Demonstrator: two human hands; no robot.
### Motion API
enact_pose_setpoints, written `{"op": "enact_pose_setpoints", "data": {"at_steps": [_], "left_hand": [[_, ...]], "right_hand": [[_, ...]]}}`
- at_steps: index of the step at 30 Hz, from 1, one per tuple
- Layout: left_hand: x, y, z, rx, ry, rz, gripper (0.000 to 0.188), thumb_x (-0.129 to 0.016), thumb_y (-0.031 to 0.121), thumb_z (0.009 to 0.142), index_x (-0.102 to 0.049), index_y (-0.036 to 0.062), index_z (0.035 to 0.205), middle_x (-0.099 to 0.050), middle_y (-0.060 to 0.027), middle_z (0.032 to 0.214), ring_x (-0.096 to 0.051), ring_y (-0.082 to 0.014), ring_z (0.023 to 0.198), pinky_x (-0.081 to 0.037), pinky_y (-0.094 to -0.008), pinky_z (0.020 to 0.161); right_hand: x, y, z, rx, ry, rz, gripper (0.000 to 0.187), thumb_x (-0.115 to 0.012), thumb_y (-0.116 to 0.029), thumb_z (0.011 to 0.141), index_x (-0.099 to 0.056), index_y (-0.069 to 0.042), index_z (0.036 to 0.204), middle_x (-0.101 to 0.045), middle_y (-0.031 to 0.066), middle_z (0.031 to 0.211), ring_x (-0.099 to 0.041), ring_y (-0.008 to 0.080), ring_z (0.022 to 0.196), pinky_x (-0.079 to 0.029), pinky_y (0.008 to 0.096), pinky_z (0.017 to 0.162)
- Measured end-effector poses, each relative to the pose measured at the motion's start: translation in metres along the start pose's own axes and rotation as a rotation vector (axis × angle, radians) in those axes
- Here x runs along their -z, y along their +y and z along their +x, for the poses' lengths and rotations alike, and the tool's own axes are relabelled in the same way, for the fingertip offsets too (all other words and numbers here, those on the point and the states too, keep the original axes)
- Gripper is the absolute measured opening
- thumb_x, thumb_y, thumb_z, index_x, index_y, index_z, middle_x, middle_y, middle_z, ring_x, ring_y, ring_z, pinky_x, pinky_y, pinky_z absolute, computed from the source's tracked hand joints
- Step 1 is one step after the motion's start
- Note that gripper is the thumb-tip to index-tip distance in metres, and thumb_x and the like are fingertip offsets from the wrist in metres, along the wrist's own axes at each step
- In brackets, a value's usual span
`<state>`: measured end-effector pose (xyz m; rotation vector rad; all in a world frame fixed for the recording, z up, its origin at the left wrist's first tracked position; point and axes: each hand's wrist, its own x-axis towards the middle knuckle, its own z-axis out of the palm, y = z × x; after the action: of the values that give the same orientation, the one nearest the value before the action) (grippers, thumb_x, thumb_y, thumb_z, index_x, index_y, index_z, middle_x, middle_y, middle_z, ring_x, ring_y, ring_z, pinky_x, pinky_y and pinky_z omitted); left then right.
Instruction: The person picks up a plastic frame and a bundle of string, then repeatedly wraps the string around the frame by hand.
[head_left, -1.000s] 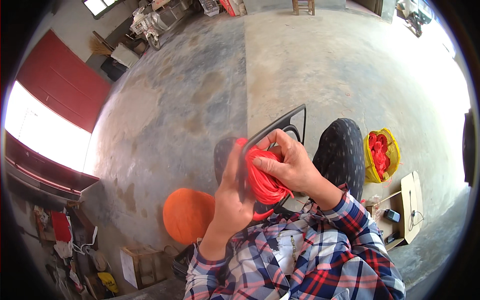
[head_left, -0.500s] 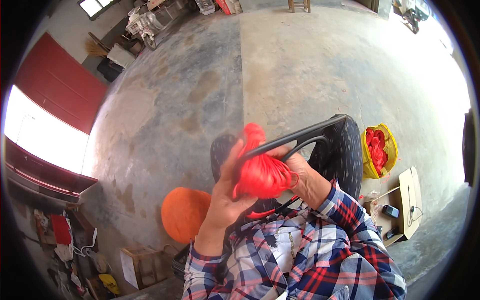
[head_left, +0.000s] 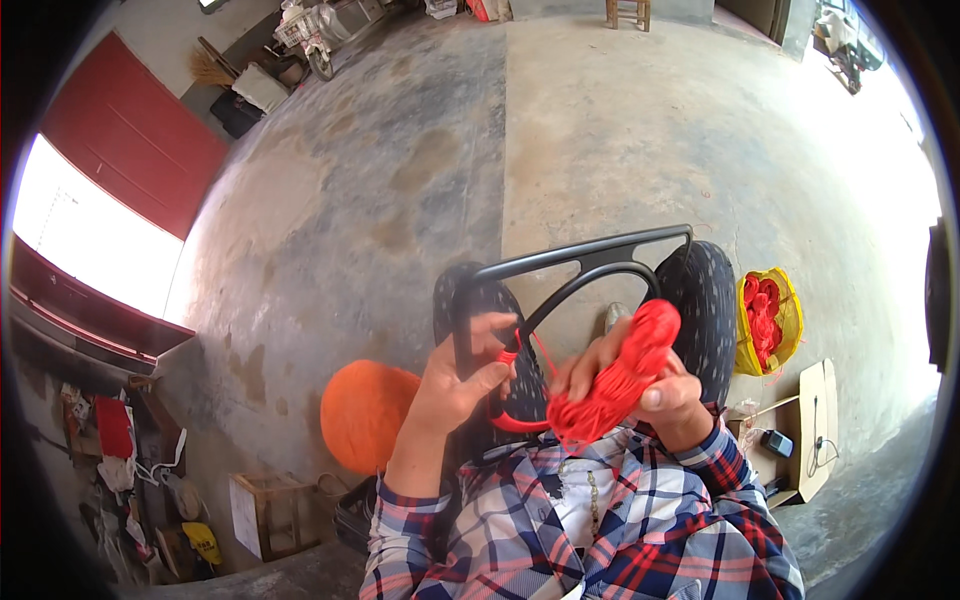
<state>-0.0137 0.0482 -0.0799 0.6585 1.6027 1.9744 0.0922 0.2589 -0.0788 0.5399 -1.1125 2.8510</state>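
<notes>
A black metal frame (head_left: 590,250) with a curved inner bar (head_left: 572,290) rests across my lap. Red cord is wound round part of the curved bar near its lower left. There my left hand (head_left: 450,385) pinches the red cord (head_left: 509,358) between thumb and fingers. My right hand (head_left: 683,398) grips a thick hank of red cord (head_left: 628,365), held tilted in front of my shirt, right of the curved bar. A thin strand runs between the wound part and the hank. The lower part of the frame is partly hidden by my hands.
To the right stand a yellow bag (head_left: 744,345) of red cord and an open cardboard box (head_left: 815,440) with a small dark device (head_left: 778,442). At left are an orange round seat (head_left: 368,415) and a small wooden stool (head_left: 265,515). A motorbike (head_left: 312,40) is far back.
The hank has moved from between both hands, over the frame, to the right, into my right hand alone. My left hand has let go of it and now pinches the cord at the bar.
</notes>
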Motion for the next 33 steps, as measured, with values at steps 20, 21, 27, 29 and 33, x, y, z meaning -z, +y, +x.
{"op": "enact_pose_setpoints", "data": {"at_steps": [20,21,27,29,33], "left_hand": [[-0.032,0.025,0.0,-0.226,0.038,0.592,0.073,-0.054,-0.007,0.082,-0.026,0.0044,0.148,-0.045,-0.0156,0.139,-0.05,-0.0225,0.123,-0.044,-0.0315,0.097],[-0.025,0.02,0.003,-0.262,-0.035,0.685,0.075,-0.055,-0.008,0.08,-0.026,0.0042,0.148,-0.046,-0.0154,0.139,-0.048,-0.0232,0.126,-0.043,-0.0325,0.099],[-0.024,0.009,0.007,-0.318,-0.059,0.177,0.087,-0.073,0.0,0.076,-0.025,0.0002,0.148,-0.038,-0.0144,0.148,-0.041,-0.0229,0.133,-0.03,-0.0349,0.111],[-0.016,0.003,0.005,-0.27,-0.17,0.115,0.092,-0.074,0.0,0.076,-0.02,0.0011,0.15,-0.038,-0.0149,0.148,-0.039,-0.0223,0.134,-0.028,-0.035,0.111],[-0.037,0.022,0.01,-0.263,-0.228,0.056,0.092,-0.074,0.005,0.078,-0.018,0.0019,0.151,-0.038,-0.0145,0.147,-0.038,-0.0222,0.135,-0.027,-0.0347,0.112]], "right_hand": [[-0.008,-0.013,0.052,-0.266,0.312,-0.746,0.034,-0.068,-0.014,0.088,-0.055,0.003,0.114,-0.066,0.0121,0.097,-0.061,0.0093,0.092,-0.05,0.0277,0.081],[-0.007,-0.012,0.052,-0.264,0.31,-0.748,0.034,-0.068,-0.014,0.088,-0.055,0.003,0.114,-0.066,0.0121,0.097,-0.061,0.0093,0.092,-0.05,0.0277,0.081],[0.083,0.054,0.019,-0.01,-0.134,0.509,0.027,-0.059,-0.019,0.092,-0.059,-0.001,0.113,-0.066,0.0083,0.105,-0.062,0.0159,0.1,-0.047,0.0307,0.09],[0.046,0.037,0.031,-0.269,0.127,0.495,0.023,-0.059,-0.015,0.091,-0.062,-0.002,0.11,-0.066,0.0082,0.105,-0.063,0.0199,0.1,-0.049,0.0313,0.091],[0.033,0.038,0.048,-0.429,0.263,0.791,0.02,-0.06,-0.015,0.091,-0.063,-0.002,0.106,-0.067,0.011,0.102,-0.065,0.0214,0.094,-0.051,0.0317,0.093]]}}
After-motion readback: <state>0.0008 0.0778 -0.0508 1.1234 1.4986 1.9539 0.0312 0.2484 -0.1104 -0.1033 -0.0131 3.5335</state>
